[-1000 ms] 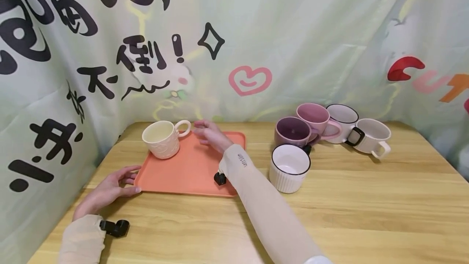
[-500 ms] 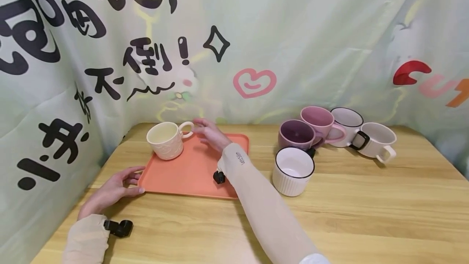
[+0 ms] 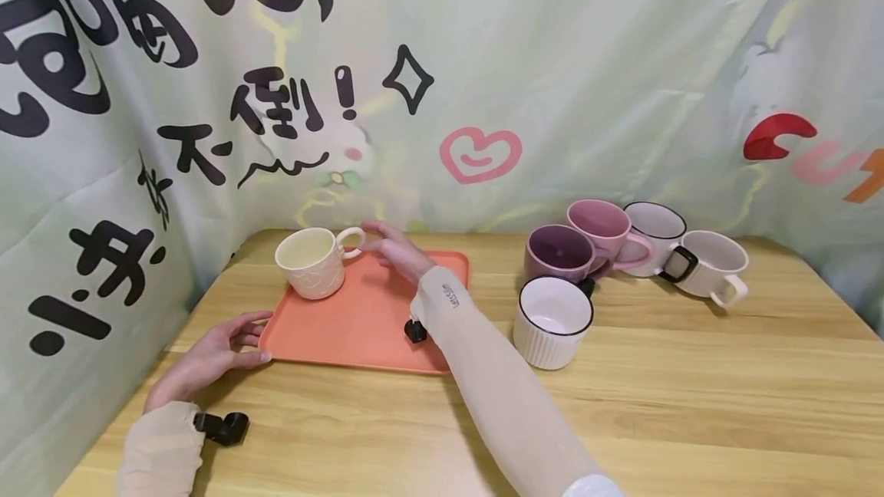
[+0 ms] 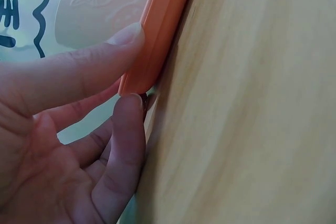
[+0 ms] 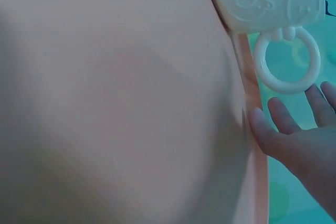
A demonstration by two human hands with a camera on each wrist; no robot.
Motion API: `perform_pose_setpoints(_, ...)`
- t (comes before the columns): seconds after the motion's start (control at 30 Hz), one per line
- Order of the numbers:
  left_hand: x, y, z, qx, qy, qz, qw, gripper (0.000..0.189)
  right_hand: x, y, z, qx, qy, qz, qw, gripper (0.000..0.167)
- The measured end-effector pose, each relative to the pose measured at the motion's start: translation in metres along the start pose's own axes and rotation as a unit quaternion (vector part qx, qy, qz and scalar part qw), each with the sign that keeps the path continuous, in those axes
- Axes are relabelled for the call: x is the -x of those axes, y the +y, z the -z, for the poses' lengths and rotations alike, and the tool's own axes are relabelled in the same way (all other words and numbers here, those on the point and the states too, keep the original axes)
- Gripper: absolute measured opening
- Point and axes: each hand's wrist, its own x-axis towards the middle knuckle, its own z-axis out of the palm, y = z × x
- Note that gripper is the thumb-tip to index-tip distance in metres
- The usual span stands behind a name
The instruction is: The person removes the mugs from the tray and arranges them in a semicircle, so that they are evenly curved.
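A coral rectangular tray (image 3: 359,328) lies on the table, with a cream embossed mug (image 3: 314,274) on its back left part. My left hand (image 3: 210,359) grips the tray's front left corner; in the left wrist view its thumb (image 4: 126,35) presses the tray's side wall and another fingertip is at the corner. At the tray's back edge, my right hand (image 3: 400,253) has its fingers extended beside the mug's ring handle (image 5: 287,88). Its thumb is at the tray rim (image 5: 261,192) in the right wrist view, and one fingertip is right at the handle's lower edge.
Right of the tray stands a ribbed white mug (image 3: 545,340) with a black rim. Behind it cluster a dark purple mug (image 3: 552,255), a pink mug (image 3: 601,225), a black-rimmed white mug (image 3: 652,225) with a square black handle, and a plain white mug (image 3: 714,259). A printed curtain (image 3: 587,60) hangs behind.
The head view has shifted slightly, so things appear a little further right. Both hands, the tray and the cream mug keep the same places relative to one another.
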Motion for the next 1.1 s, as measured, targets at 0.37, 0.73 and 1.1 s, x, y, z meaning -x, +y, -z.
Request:
perform_pose_setpoints(0.37, 0.000, 0.003, 0.002, 0.009, 0.004, -0.013, 0.9999, 0.073, 0.008, -0.001, -0.001, -0.026, -0.007, 0.004, 0.9996, 0.042)
perform_pose_setpoints(0.73, -0.002, 0.002, 0.000, 0.008, -0.002, -0.009, 0.9999, 0.073, 0.015, 0.005, -0.029, -0.068, -0.021, -0.007, 0.9974, 0.028)
perform_pose_setpoints(1.1, -0.001, 0.003, -0.001, -0.011, 0.008, -0.002, 0.9999, 0.073, 0.031, -0.001, -0.033, -0.035, 0.075, 0.037, 0.9959, 0.010)
